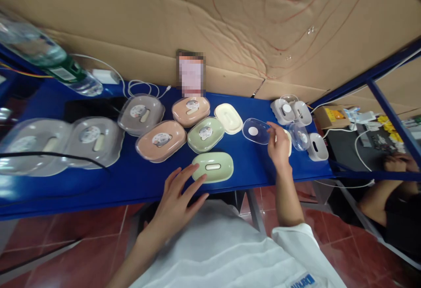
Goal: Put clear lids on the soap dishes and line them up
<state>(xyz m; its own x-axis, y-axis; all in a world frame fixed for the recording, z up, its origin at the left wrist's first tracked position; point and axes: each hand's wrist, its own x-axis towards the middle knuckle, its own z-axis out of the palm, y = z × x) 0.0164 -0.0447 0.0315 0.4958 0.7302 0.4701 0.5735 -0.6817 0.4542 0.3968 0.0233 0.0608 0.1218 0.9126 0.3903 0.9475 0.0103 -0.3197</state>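
Note:
My left hand (pixel 179 198), fingers spread, is at the left end of a green oval dish (pixel 219 174) with a pale bar in its middle, near the table's front edge. Over on the right, my right hand (pixel 278 145) is at the right end of a clear oval lid (pixel 258 136) with a round white label; its fingertips meet the lid's edge, and whether they grip it is unclear. A cream piece (pixel 288 143) lies partly hidden behind that hand. Between the hands and the back wall are a cream oval dish (pixel 229 117) and a lidded green dish (pixel 200 142).
Lidded pink boxes (pixel 171 149) and several lidded grey boxes (pixel 110 154) cover the left. White boxes (pixel 318 147) stand at right. A bottle (pixel 62 70), a cable (pixel 141 84) and a propped phone (pixel 191 73) are at the back. Another person's arm (pixel 378 200) shows beyond the blue frame (pixel 386 103).

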